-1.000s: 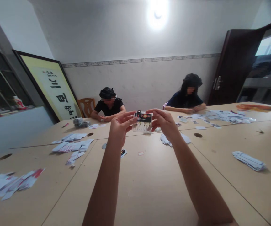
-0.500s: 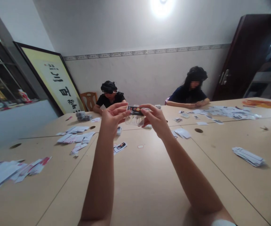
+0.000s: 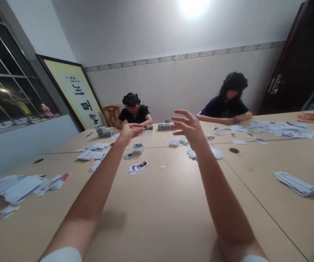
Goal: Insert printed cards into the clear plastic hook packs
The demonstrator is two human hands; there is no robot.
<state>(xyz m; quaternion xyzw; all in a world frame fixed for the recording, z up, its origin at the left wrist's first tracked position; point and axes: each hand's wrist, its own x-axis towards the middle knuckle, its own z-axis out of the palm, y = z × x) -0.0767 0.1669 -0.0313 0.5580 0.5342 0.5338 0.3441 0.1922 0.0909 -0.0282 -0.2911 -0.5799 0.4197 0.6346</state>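
Note:
My left hand (image 3: 129, 131) is stretched out over the table (image 3: 159, 203), its fingers pinched on the edge of a small clear packet with a black header card (image 3: 148, 127). My right hand (image 3: 188, 125) hovers a little to the right of the packet, open, fingers spread, holding nothing. Below my left hand a small stack of similar packets (image 3: 138, 147) sits on the table beside a grey disc (image 3: 127, 156) and a few printed cards (image 3: 139, 166). Another stack of packets (image 3: 164, 126) stands farther back.
Two people sit across the table, one in black (image 3: 133, 112) and one in dark blue (image 3: 229, 107), each handling cards. Loose card piles lie at the left (image 3: 23, 185), mid-left (image 3: 93, 154), far right (image 3: 271, 130) and near right (image 3: 296, 183). A framed scroll (image 3: 77, 94) leans on the wall.
My right hand has let go of the packet and opened. My left hand has carried the packet forward and lower over the table. The view has swung left.

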